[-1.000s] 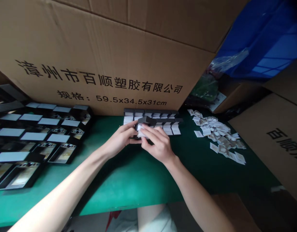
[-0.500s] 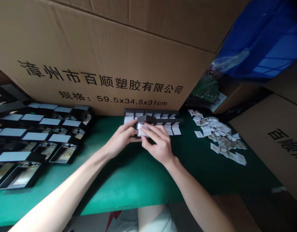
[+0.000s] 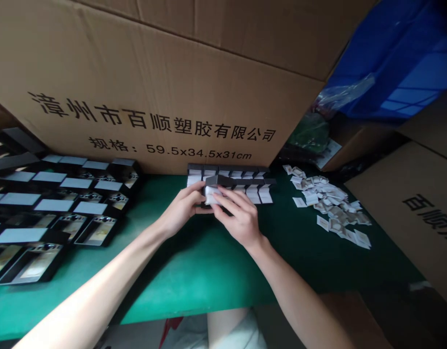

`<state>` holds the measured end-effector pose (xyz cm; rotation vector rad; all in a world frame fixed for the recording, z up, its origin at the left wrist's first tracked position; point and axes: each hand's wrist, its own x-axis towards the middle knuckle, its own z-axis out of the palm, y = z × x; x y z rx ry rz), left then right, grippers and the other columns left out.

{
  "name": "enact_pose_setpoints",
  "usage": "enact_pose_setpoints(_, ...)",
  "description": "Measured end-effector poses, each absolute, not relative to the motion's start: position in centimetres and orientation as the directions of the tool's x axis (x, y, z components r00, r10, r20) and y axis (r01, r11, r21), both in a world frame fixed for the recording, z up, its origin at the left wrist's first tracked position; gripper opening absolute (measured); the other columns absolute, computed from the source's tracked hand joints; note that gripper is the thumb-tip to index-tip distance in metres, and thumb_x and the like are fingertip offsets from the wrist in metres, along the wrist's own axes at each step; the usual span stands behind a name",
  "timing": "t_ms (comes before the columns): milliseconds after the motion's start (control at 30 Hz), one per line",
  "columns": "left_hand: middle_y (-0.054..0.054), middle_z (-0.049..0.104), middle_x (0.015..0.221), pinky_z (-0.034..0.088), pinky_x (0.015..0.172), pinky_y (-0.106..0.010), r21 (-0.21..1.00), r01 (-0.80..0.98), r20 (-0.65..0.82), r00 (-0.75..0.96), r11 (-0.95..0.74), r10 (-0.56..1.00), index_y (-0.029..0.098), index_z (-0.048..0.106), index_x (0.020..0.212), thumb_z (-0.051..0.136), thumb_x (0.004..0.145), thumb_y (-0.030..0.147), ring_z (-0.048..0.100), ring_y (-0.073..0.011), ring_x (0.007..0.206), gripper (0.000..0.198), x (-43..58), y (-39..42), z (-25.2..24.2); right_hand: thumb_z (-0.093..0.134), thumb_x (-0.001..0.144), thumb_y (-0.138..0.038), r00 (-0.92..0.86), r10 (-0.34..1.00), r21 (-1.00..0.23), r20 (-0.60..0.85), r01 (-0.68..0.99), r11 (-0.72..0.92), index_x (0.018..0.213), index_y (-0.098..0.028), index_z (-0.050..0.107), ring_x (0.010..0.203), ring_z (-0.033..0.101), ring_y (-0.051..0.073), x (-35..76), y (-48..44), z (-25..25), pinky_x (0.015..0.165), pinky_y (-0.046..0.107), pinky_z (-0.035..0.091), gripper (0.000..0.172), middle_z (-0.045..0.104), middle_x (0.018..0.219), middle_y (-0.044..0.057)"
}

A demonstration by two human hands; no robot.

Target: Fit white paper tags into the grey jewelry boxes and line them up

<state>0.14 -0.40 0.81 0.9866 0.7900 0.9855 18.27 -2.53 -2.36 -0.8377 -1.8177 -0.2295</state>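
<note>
Carefully, the left hand [image 3: 182, 211] and right hand [image 3: 240, 218] grip a dark box [image 3: 218, 181] from both sides, apparently to steady its white insert [image 3: 211, 196], just before a row of matching boxes [image 3: 227, 170].

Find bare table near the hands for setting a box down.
Green mat shows bare between the black trays and the left hand, and between the right hand and the white packets. Crowded: the trays and the dark box both hands grip.
</note>
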Motion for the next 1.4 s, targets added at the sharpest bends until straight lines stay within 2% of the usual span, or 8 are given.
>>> enact_pose_setpoints(100,-0.006,0.073,0.107,0.062,0.088,-0.036,0.926,-0.316,-0.074,0.383,0.206,0.921,0.018,0.073,0.109,0.067,0.071,0.018,0.067,-0.0243,0.100,0.039,-0.1,-0.5,0.8,0.072,0.093,-0.014,-0.201,0.432,-0.212,0.879,0.648,0.732,0.118,-0.023,0.080,0.099,0.075,0.023,18.4,-2.5,-2.6,0.088,0.037,0.066,0.028,0.079,0.120,0.012)
enact_pose_setpoints(267,-0.005,0.074,0.125,0.059,0.093,-0.036,0.945,-0.282,-0.033,0.425,0.167,0.905,0.024,0.073,0.121,0.069,0.067,0.012,0.067,-0.0285,0.113,0.055,-0.2,-0.4,0.7,0.071,0.095,-0.016,-0.200,0.536,-0.304,0.820,0.640,0.705,0.117,-0.028,0.080,0.105,0.074,0.022,18.5,-2.6,-2.2,0.088,0.036,0.067,0.027,0.078,0.121,0.009)
enact_pose_setpoints(433,-0.006,0.076,0.118,0.062,0.091,-0.039,0.906,-0.353,-0.079,0.398,0.232,0.914,0.021,0.075,0.117,0.065,0.065,0.015,0.069,-0.0262,0.105,0.053,-0.1,-0.3,1.0,0.070,0.097,-0.019,-0.173,0.540,-0.326,0.823,0.636,0.700,0.112,-0.027,0.081,0.103,0.075,0.021,18.3,-2.7,-1.6,0.087,0.037,0.068,0.021,0.079,0.119,0.008)
enact_pose_setpoints(633,-0.008,0.076,0.117,0.063,0.093,-0.038,0.932,-0.299,-0.081,0.379,0.205,0.922,0.020,0.074,0.117,0.068,0.068,0.013,0.071,-0.0272,0.107,0.050,0.0,-0.3,1.1,0.069,0.095,-0.016,-0.179,0.508,-0.321,0.842,0.590,0.741,0.116,-0.024,0.080,0.107,0.074,0.021,18.4,-2.6,-1.8,0.091,0.038,0.067,0.024,0.078,0.123,0.010)
enact_pose_setpoints(767,-0.008,0.077,0.120,0.063,0.094,-0.039,0.949,-0.261,-0.057,0.403,0.175,0.913,0.021,0.072,0.122,0.068,0.070,0.013,0.072,-0.0286,0.109,0.053,-0.1,-0.4,1.1,0.069,0.095,-0.016,-0.202,0.525,-0.306,0.827,0.622,0.721,0.115,-0.027,0.079,0.104,0.074,0.021,18.4,-2.7,-1.7,0.087,0.038,0.068,0.026,0.078,0.121,0.008)
enact_pose_setpoints(1033,-0.007,0.074,0.130,0.061,0.091,-0.035,0.976,-0.166,-0.061,0.427,0.144,0.902,0.026,0.062,0.145,0.069,0.073,0.013,0.069,-0.0305,0.117,0.074,-0.4,-0.3,0.5,0.070,0.092,-0.012,-0.304,0.467,-0.166,0.830,0.665,0.728,0.117,-0.025,0.078,0.098,0.072,0.022,18.8,-2.7,-1.7,0.081,0.036,0.068,0.029,0.078,0.119,0.010)
enact_pose_setpoints(1200,-0.009,0.069,0.139,0.056,0.096,-0.034,0.990,-0.123,-0.003,0.455,0.066,0.890,0.025,0.059,0.148,0.078,0.075,0.018,0.064,-0.0317,0.125,0.076,-0.4,-0.5,0.7,0.071,0.092,-0.014,-0.278,0.495,-0.205,0.823,0.668,0.716,0.114,-0.028,0.079,0.097,0.071,0.021,18.9,-2.7,-1.6,0.082,0.036,0.068,0.027,0.077,0.119,0.008)
enact_pose_setpoints(1400,-0.006,0.076,0.121,0.057,0.087,-0.030,0.980,-0.158,-0.040,0.447,0.122,0.894,0.026,0.067,0.138,0.079,0.074,0.016,0.069,-0.0276,0.111,0.066,-0.6,-0.4,0.7,0.070,0.093,-0.014,-0.217,0.517,-0.308,0.828,0.595,0.743,0.110,-0.024,0.080,0.104,0.072,0.020,18.5,-2.9,-1.1,0.081,0.031,0.069,0.023,0.077,0.116,0.010)
